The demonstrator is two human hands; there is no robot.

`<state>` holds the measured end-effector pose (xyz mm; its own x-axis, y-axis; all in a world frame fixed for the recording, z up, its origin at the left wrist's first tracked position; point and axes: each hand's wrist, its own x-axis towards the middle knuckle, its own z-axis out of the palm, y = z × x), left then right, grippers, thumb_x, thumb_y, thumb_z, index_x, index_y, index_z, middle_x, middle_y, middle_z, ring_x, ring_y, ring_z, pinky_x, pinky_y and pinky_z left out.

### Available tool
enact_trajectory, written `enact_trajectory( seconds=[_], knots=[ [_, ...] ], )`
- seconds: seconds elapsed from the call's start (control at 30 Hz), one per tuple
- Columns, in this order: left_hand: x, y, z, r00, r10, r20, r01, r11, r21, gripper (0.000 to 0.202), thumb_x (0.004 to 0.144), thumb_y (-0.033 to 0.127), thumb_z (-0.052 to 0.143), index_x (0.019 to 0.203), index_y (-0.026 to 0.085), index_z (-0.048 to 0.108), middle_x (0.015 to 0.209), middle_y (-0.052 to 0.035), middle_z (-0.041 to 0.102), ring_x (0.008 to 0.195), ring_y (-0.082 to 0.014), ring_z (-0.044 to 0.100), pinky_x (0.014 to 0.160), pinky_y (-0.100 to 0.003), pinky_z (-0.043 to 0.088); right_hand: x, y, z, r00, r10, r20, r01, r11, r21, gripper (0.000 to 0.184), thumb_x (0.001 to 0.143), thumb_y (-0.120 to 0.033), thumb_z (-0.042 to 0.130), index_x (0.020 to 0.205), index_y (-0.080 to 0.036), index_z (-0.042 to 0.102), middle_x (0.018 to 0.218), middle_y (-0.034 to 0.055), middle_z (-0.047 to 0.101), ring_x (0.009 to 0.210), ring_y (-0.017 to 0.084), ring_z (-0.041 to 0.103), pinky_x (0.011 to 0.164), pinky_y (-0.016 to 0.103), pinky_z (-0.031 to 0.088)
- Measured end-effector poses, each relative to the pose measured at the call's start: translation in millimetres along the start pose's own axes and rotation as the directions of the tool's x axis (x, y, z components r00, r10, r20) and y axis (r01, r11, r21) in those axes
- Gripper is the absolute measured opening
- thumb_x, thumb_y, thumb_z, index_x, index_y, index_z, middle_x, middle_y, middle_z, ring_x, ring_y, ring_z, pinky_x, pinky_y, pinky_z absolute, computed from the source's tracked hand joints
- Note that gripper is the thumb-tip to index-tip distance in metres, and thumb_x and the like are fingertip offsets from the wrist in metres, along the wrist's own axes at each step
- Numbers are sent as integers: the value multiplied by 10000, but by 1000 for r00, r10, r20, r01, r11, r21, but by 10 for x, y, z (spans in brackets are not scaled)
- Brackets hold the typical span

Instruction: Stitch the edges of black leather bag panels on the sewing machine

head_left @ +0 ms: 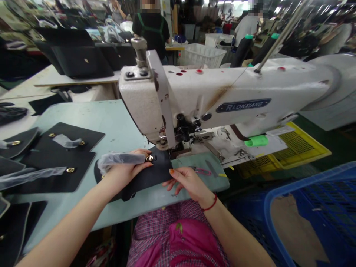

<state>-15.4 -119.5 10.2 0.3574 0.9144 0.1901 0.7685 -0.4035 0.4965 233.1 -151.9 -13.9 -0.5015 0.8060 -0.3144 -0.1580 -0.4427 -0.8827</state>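
Note:
A black leather piece with a gold clasp lies under the head of a white sewing machine. My left hand rests on its left part, fingers stretched flat over the leather beside a clear plastic wrap. My right hand presses its fingertips on the piece's right edge, fingers spread, close to the needle area. Neither hand grips anything.
Black leather flaps with gold fittings lie at the left on the pale green table. Pink snips sit beside my right hand. A blue crate and a yellow tray stand at the right. People work behind.

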Motion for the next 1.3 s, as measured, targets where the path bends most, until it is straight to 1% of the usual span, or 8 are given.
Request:
enact_trajectory(
  seconds=[0.17, 0.33, 0.57, 0.73, 0.87, 0.97, 1.07, 1.3],
  knots=[
    [-8, -32, -22, 1000, 16, 15, -16, 998, 53, 372, 924, 546, 468, 1073, 232, 601, 1155, -81, 686, 1113, -287, 626, 1054, -434, 421, -10, 8, 26, 1000, -22, -13, 22, 1000, 6, 537, 808, -637, 623, 783, -101, 649, 807, 127, 742, 604, 128, 666, 441, 161, 472],
    [0, -60, -54, 999, 36, 20, -38, 996, 86, 362, 927, 508, 491, 1129, 233, 611, 1132, -74, 703, 1073, -283, 649, 1020, -411, 451, 0, 20, 32, 999, -36, -1, 36, 999, 17, 495, 830, -606, 618, 773, -115, 625, 812, 112, 745, 604, 121, 670, 438, 154, 468],
    [8, -61, -61, 998, 57, 0, -57, 993, 102, 332, 931, 487, 495, 1080, 223, 630, 1110, -94, 714, 1055, -283, 654, 1002, -426, 468, 11, 47, 47, 998, -61, -13, 60, 998, -37, 525, 851, -627, 572, 759, -113, 623, 779, 102, 734, 586, 112, 656, 451, 158, 468],
    [-6, -72, -47, 998, 60, 9, -60, 993, 98, 326, 931, 497, 498, 1075, 227, 608, 1114, -92, 707, 1052, -282, 654, 1011, -425, 460, -1, 103, 103, 987, -140, -78, 127, 980, -150, 563, 893, -645, 493, 700, -127, 599, 679, 66, 693, 522, 94, 602, 450, 167, 443],
    [-20, -41, -54, 998, 61, -1, -60, 990, 131, 357, 929, 506, 495, 1109, 214, 593, 1191, -90, 680, 1118, -294, 634, 1045, -441, 438, 4, 200, 141, 958, -234, -167, 176, 937, -302, 617, 911, -672, 430, 611, -149, 559, 548, 19, 602, 457, 75, 522, 472, 178, 419],
    [-18, 15, -71, 997, 69, 23, -72, 985, 155, 296, 921, 477, 514, 1041, 225, 612, 1258, -70, 663, 1125, -279, 644, 1008, -402, 480, 35, 289, 128, 941, -269, -203, 177, 907, -381, 630, 904, -690, 420, 584, -161, 539, 516, 7, 565, 465, 79, 512, 486, 183, 408],
    [-6, 59, -80, 997, 73, 34, -79, 979, 188, 273, 913, 483, 506, 945, 241, 629, 1244, -64, 681, 1086, -270, 670, 953, -383, 521, 72, 358, 98, 945, -255, -206, 165, 913, -373, 623, 899, -695, 421, 587, -166, 526, 508, 0, 549, 456, 78, 496, 480, 184, 397],
    [10, 101, -119, 992, 11, 129, -48, 958, 283, 300, 926, 461, 465, 1027, 239, 641, 1197, -67, 693, 1052, -296, 674, 884, -407, 535, 63, 349, 87, 958, -196, -210, 123, 941, -314, 615, 887, -695, 449, 585, -164, 516, 493, -10, 520, 436, 70, 468, 465, 183, 385]
  ],
)
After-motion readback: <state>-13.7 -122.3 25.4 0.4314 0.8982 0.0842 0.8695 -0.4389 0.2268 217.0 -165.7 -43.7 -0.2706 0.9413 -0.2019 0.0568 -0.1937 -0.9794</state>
